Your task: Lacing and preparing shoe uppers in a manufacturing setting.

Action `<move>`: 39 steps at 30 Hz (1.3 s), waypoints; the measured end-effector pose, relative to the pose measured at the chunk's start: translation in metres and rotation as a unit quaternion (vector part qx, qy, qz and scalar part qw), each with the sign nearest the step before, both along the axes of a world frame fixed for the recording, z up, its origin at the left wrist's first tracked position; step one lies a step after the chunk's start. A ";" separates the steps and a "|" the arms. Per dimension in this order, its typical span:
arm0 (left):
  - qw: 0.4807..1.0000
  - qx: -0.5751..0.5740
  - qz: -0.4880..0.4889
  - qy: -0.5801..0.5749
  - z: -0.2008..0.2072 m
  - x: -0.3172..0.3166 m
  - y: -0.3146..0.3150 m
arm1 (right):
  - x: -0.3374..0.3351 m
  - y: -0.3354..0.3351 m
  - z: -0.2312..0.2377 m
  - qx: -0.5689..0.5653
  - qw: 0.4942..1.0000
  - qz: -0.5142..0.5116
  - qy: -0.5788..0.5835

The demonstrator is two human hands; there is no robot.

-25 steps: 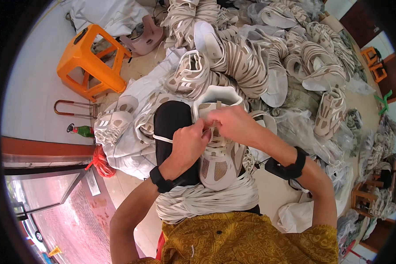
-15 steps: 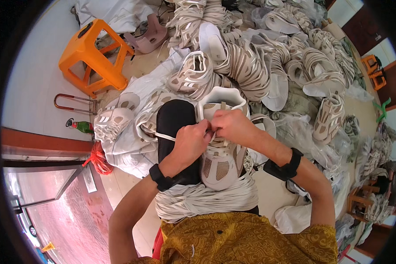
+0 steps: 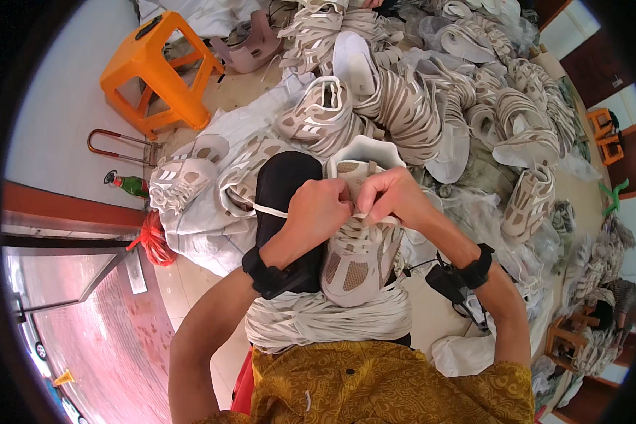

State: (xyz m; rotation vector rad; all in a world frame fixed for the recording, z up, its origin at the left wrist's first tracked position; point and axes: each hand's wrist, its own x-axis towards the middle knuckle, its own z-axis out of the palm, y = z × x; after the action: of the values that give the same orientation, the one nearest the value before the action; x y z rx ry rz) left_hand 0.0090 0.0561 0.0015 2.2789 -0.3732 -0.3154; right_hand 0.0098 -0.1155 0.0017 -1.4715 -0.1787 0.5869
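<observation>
A beige and white sneaker upper (image 3: 350,274) rests on my lap with its toe toward me. Its tongue and white-lined collar point away. My left hand (image 3: 319,215) is closed at the upper's left eyelet edge, and a white shoelace (image 3: 270,210) sticks out to its left. Thumb and fingers of my right hand (image 3: 394,199) pinch at the lacing from the right; the lace between the fingertips is mostly hidden. A long black pad (image 3: 284,168) lies left of the shoe. Between the toe and my body sits a thick bundle of white laces (image 3: 328,325).
Stacks of similar shoe uppers (image 3: 406,106) lie ahead and to the right. An orange stool (image 3: 145,74) stands at the far left, near a green bottle (image 3: 131,185) and a red plastic bag (image 3: 157,239). At the right, a person bends by a wooden stool (image 3: 567,338).
My right hand has shifted slightly right and its fingers show more openly in a pinch. The left hand remains at the eyelets. The whole view has tilted a little.
</observation>
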 end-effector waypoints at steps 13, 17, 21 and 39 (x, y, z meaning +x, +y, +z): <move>0.995 0.050 -0.009 -0.084 -0.001 0.006 -0.003 | -0.034 0.022 0.017 -0.176 0.914 0.138 -0.339; 0.994 0.031 -0.018 -0.105 -0.001 0.008 0.007 | -0.051 0.002 0.027 -0.221 0.874 0.155 -0.404; 0.995 -0.024 -0.007 -0.096 0.001 0.006 0.011 | -0.054 -0.032 0.027 -0.240 0.930 -0.074 -0.270; 0.964 -0.018 -0.166 -0.205 0.021 -0.010 0.002 | -0.025 -0.018 0.012 -0.358 0.797 -0.060 -0.482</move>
State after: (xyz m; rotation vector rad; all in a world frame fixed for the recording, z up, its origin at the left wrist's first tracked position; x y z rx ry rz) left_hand -0.0012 0.0580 0.0229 2.2325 -0.9719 0.0024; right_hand -0.0147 -0.1333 0.0142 -2.4148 -0.7103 -0.3229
